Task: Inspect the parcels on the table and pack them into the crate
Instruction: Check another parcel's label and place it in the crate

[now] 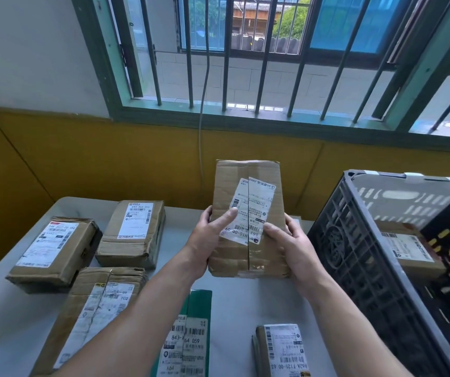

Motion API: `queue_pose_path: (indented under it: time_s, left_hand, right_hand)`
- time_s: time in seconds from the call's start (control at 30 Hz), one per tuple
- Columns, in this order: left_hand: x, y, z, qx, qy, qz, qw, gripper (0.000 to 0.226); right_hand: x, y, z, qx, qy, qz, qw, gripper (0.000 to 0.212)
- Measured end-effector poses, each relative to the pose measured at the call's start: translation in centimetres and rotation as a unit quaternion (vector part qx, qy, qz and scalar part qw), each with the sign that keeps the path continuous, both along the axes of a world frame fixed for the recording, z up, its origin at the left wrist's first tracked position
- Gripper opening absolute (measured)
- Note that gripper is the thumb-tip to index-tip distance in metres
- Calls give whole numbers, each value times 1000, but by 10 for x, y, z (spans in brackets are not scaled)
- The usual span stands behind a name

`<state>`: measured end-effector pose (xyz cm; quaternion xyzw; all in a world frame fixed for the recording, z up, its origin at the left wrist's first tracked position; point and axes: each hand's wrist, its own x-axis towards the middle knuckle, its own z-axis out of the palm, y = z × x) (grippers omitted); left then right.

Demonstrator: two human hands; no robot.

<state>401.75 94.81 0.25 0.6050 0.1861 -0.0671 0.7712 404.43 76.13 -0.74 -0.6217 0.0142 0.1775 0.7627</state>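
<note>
1. Head view: the left hand [207,239] and right hand [292,247] are gripping a brown cardboard parcel [246,170] by its sides, thumbs lying on its shipping label, and holding it upright above the bench [0,322].
2. The black plastic crate [354,257] is standing just right of it, with a labelled parcel [409,248] lying inside.
3. A green parcel [200,303] is lying on the bench below the hands.

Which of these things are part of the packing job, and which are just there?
Part of the job: the held parcel, in the left hand and right hand; loose parcels lying on the table; the black crate with one packed parcel inside.
Just there: barred window, hanging cable, yellow wall.
</note>
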Motion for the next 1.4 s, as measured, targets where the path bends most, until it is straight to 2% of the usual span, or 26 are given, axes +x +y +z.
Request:
queue_pose_path:
  time_s: [0.1, 0.17, 0.23, 0.37, 0.47, 0.67, 0.83, 1.0, 1.17, 1.3, 1.4]
  left_hand:
    - [-3, 0, -1, 20, -12, 13, 1000, 59]
    - [-6, -2, -2, 28, -16, 8, 999, 65]
    - [-8, -4, -2, 28, -23, -3, 999, 77]
    - [-6, -7, 4, 29, -18, -15, 999, 101]
    - [-2, -6, 8, 31, -10, -8, 999, 113]
    - [-7, -11, 5, 27, -29, -17, 999, 103]
    - [2, -10, 5, 34, -27, -16, 999, 91]
    - [3, -9, 7, 36, -37, -14, 999, 91]
    - [-2, -16, 8, 81, -64, -25, 994, 91]
    - [-3, -14, 9, 96, -69, -27, 993, 90]
    - [-2, -10, 8, 98, -73, -19, 992, 82]
  right_hand:
    - [-1, 0, -1, -3, -1, 2, 1000, 63]
    - [1, -2, 2, -14, 1, -7, 1000, 80]
    - [4, -4, 3, -31, -2, -11, 999, 89]
    - [5, -6, -1, -41, -14, -20, 999, 74]
    - [3, -5, -3, -40, -19, -18, 999, 76]
    - [7, -6, 4, -34, -13, -16, 999, 57]
    - [5, -6, 6, -38, -32, -18, 999, 68]
    - [2, -3, 8, -51, -47, -27, 997, 66]
    - [5, -2, 11, -59, -70, -68, 994, 40]
    - [4, 0, 10, -57, -76, -84, 992, 43]
    - [2, 3, 12, -63, -87, -90, 990, 44]
